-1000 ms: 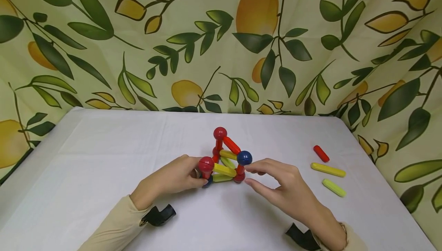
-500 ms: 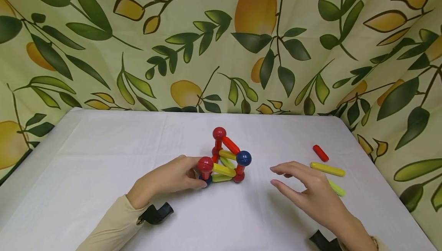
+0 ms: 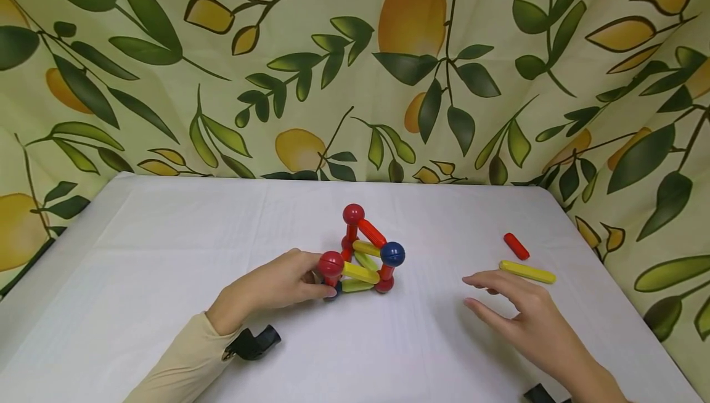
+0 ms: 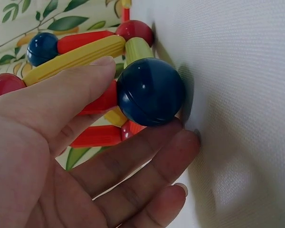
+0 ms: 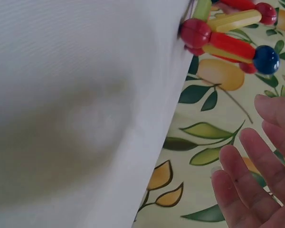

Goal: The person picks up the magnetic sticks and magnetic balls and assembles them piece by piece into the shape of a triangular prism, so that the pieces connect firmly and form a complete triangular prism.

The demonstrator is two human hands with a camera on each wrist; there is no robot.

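A frame of magnetic rods and balls [image 3: 360,273] stands on the table, with red, yellow and light-green rods between red and blue balls. My left hand [image 3: 277,283] holds its near left corner. The left wrist view shows the thumb against an upright red rod [image 4: 103,99] just above the lower blue ball [image 4: 152,92], with fingers behind and below. At the top stand a red ball [image 3: 353,214] and a blue ball [image 3: 392,254]. Well right of the frame, my right hand [image 3: 524,310] hovers over the table with fingers spread from the thumb and nothing between them.
A loose red rod [image 3: 516,246] and a yellow rod [image 3: 527,272] lie at the right, just beyond my right hand. White cloth covers the table [image 3: 194,218]. A leaf-and-fruit patterned curtain [image 3: 333,82] hangs behind it.
My right hand has drawn away from the frame's right side toward the loose rods, and now hides the light-green one. The left hand and frame stay in place.
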